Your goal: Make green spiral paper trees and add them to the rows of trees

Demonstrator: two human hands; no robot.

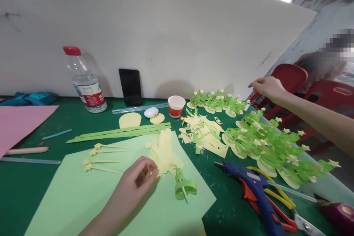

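Observation:
My left hand [135, 182] rests on a light green paper sheet [83, 199], fingers pinched on a small yellow paper piece at the edge of a pile of yellow strips [164, 153]. Just to its right lies a green looped paper tree on a stick [185, 187]. My right hand [267, 86] reaches far out to the right, above the end of a back row of finished paper trees [218, 101]. Its fingers are drawn together to a point; what they hold, if anything, is hidden. A larger cluster of star-topped green trees [271, 147] lies below that arm.
A blue glue gun [254, 188], scissors [293, 217], yellow-green scraps [203, 134], a red paper cup [176, 106], long green strips [121, 132], star sticks [102, 155], a water bottle [85, 83], a phone [130, 86] against the white board. Pink paper [19, 121] left. A person sits by red chairs [293, 77].

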